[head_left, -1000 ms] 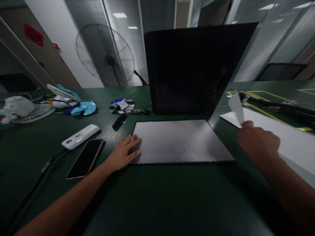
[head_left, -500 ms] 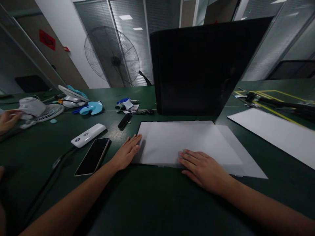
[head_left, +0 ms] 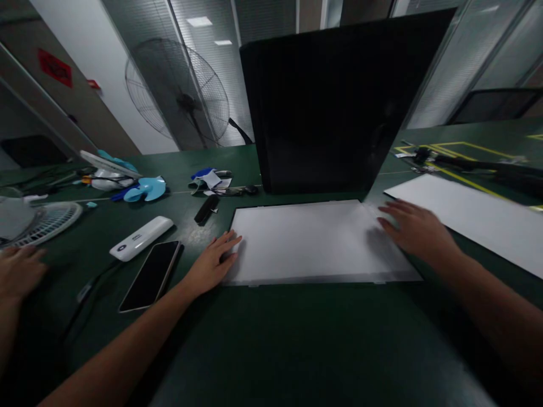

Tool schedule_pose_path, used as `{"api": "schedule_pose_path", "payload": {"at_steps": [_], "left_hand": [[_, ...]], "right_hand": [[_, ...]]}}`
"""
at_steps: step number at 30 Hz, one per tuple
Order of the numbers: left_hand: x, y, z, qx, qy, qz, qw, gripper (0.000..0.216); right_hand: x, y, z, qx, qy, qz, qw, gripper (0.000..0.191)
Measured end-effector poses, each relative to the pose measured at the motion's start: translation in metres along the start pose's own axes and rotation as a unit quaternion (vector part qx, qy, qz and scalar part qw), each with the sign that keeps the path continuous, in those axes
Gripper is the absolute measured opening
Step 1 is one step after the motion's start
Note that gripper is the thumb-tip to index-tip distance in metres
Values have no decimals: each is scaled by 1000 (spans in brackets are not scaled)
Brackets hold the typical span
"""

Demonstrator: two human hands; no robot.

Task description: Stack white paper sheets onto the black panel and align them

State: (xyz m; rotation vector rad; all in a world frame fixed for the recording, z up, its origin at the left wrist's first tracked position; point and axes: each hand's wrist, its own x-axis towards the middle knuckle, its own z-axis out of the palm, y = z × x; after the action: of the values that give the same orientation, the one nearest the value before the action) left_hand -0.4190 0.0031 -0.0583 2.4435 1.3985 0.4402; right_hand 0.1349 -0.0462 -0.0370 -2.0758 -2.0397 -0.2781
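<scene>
A flat rectangular panel covered by a white sheet (head_left: pixel 314 240) lies on the green table (head_left: pixel 271 339) in front of me. My left hand (head_left: pixel 211 263) rests open, fingers flat, on the panel's left edge. Over the sheet's right side my right hand (head_left: pixel 413 229) lies open with its fingers spread, a little blurred by motion. Neither hand holds anything.
Several upright black panels (head_left: pixel 335 107) stand behind the sheet. A phone (head_left: pixel 150 275), a white power bank (head_left: pixel 141 238) and a black marker (head_left: pixel 206 208) lie left. More white sheets (head_left: pixel 479 217) lie right. Another person's hand (head_left: pixel 19 271) is at the far left by a small fan (head_left: pixel 38 220).
One second ago the panel was bare grey and my right hand held a sheet at the right. The sheet now lies over the panel, squared to it. My right hand slid from its front edge to its right side.
</scene>
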Motion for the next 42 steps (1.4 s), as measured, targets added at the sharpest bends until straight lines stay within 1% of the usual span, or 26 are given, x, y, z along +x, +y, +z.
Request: {"api": "schedule_pose_path", "payload": {"at_steps": [2, 4, 5, 7, 10, 13, 15, 18, 21, 23, 25, 26, 28, 29, 30, 31, 32, 34, 37, 39, 42], "left_hand": [[0, 2, -1, 10, -2, 1, 1000, 57], [0, 4, -2, 20, -9, 3, 1000, 59], [0, 5, -3, 25, -13, 3, 1000, 61], [-1, 7, -4, 32, -21, -5, 999, 67], [-1, 11, -6, 42, -29, -20, 999, 75], [-1, 14, -7, 45, -27, -22, 998, 77], [-1, 15, -8, 43, -24, -24, 998, 77], [-1, 14, -6, 38, -17, -29, 999, 78], [-1, 12, -5, 32, -7, -26, 999, 78], [-1, 12, -5, 27, -4, -24, 999, 77], [-2, 12, -5, 23, -2, -23, 999, 77], [-2, 12, -5, 22, -1, -21, 1000, 78], [-2, 11, -5, 18, -1, -16, 1000, 77], [-3, 11, -5, 15, -2, -13, 1000, 75], [-3, 10, -4, 10, -1, -11, 1000, 73], [-4, 10, -4, 3, 1, -10, 1000, 71], [-4, 9, -4, -5, 4, -11, 1000, 72], [-4, 8, -3, -19, 12, -11, 1000, 75], [-4, 8, -3, -18, 15, -7, 1000, 75], [-3, 10, -4, -3, 12, -17, 1000, 79], [-2, 12, -4, 9, 10, -36, 999, 88]], "right_hand": [[2, 48, -2, -18, 5, 98, 995, 61], [-1, 84, -2, -26, -15, 200, 979, 67], [-4, 96, -2, -25, -34, 246, 968, 69], [-7, 109, -1, -17, -75, 312, 947, 69], [-6, 106, -4, -16, -116, 347, 930, 60], [-3, 89, -14, -28, -134, 357, 924, 49], [-3, 72, -24, -41, -121, 357, 925, 49], [-6, 37, -42, -62, -79, 345, 933, 60], [-12, -11, -60, -80, -62, 303, 948, 62], [-19, -46, -68, -90, -67, 259, 959, 60], [-30, -81, -69, -90, -85, 199, 972, 54], [-36, -98, -67, -88, -92, 145, 981, 50], [-48, -125, -57, -84, -84, -10, 993, 42], [-53, -137, -50, -81, -68, -98, 990, 40], [-58, -146, -42, -76, -48, -183, 979, 40], [-61, -153, -34, -69, -27, -253, 965, 41], [-63, -159, -26, -58, -9, -301, 952, 43], [-65, -165, -14, -28, 12, -352, 936, 43], [-62, -168, -8, 29, -2, -390, 920, 42], [-60, -168, -11, 70, -35, -406, 910, 44], [-56, -164, -15, 130, -80, -404, 902, 46]]}}
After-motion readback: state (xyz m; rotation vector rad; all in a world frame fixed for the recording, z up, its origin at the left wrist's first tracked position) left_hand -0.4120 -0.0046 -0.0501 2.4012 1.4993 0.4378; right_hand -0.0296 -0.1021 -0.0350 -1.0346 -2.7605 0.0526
